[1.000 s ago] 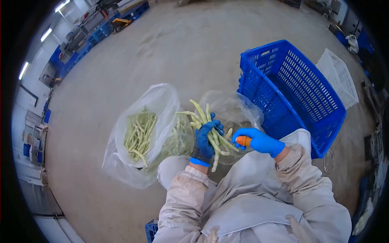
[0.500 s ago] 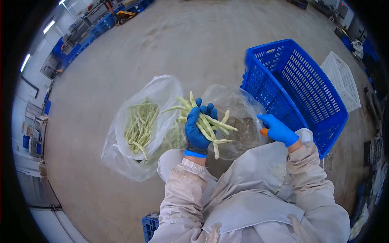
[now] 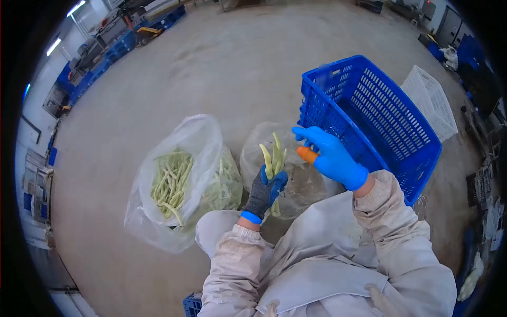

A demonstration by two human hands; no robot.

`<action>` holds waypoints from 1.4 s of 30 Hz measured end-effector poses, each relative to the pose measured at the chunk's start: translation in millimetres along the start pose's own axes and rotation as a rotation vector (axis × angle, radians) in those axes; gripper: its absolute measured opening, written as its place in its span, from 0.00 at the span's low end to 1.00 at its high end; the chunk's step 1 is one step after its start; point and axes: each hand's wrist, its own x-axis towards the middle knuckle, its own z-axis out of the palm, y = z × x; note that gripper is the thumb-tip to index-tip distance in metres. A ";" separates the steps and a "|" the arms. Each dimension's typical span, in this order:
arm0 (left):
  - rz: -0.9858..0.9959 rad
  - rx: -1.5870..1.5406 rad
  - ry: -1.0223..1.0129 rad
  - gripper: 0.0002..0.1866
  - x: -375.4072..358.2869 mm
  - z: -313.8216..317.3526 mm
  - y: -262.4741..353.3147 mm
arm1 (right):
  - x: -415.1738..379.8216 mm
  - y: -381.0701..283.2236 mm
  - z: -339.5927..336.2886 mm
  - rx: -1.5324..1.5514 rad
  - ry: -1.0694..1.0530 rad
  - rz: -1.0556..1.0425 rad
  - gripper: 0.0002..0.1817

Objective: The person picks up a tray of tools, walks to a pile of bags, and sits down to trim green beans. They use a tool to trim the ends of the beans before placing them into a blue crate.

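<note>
My left hand [image 3: 264, 193], in a grey and blue work glove, is closed round a small bunch of pale green beans [image 3: 277, 158] that point upward and stick out below the fist. My right hand [image 3: 338, 161], in a thin blue glove, hovers to the right of the bunch, its fingers stretched out and apart from the thumb. An orange cover [image 3: 307, 154] sits on that thumb. Under both hands lies a clear plastic bag [image 3: 311, 203], its contents hard to make out. To the left stands an open plastic bag [image 3: 203, 134] with many green beans [image 3: 171, 179] inside.
A large blue crate [image 3: 391, 105] stands at the right, tilted in view, with a white crate [image 3: 430, 103] behind it. Part of another blue crate [image 3: 193, 305] shows at the bottom, near my left sleeve. Pallets and equipment line the far left wall.
My left hand has turned, and its bunch of beans now looks smaller and points upward. My right hand has moved up and left, closer to the beans, with its fingers extended.
</note>
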 end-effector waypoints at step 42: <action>-0.218 -0.427 -0.079 0.15 -4.6 -0.7 2.9 | -62.8 80.6 25.0 0.873 -0.134 0.746 0.12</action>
